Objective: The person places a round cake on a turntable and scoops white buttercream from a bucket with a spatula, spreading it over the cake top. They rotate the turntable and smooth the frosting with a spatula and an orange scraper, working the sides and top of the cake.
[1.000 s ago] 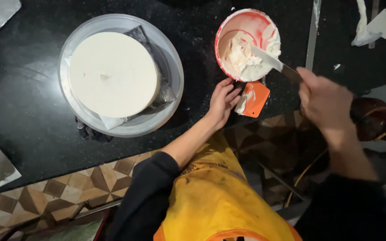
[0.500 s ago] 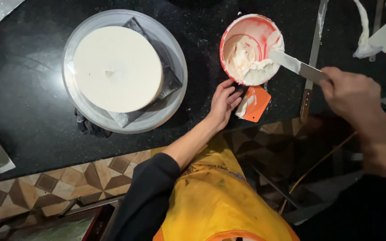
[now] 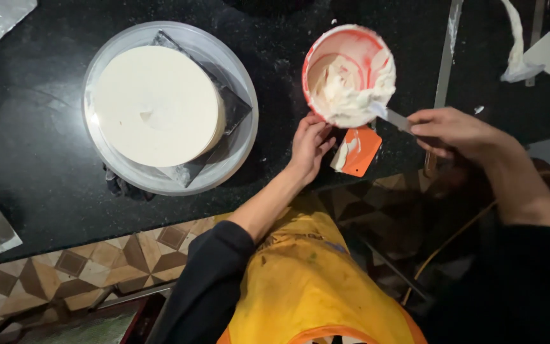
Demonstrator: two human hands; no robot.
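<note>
On the black counter [image 3: 46,165], the right hand [image 3: 456,132] has its fingers closed around the handle of a palette knife [image 3: 389,116] — the blade tip is sunk in the white cream inside the red bowl [image 3: 349,73] near the counter's front edge. The left hand [image 3: 310,145] rests with loosely open fingers against the bowl's near side, gripping nothing, just beside an orange scraper [image 3: 359,150] smeared with cream. Well to the left sits a white frosted cake [image 3: 154,105] on a clear round turntable [image 3: 240,137] — apart from both hands.

The person wears black long sleeves [image 3: 208,280], pushed up on the left arm, under a stained yellow apron [image 3: 307,280].
</note>
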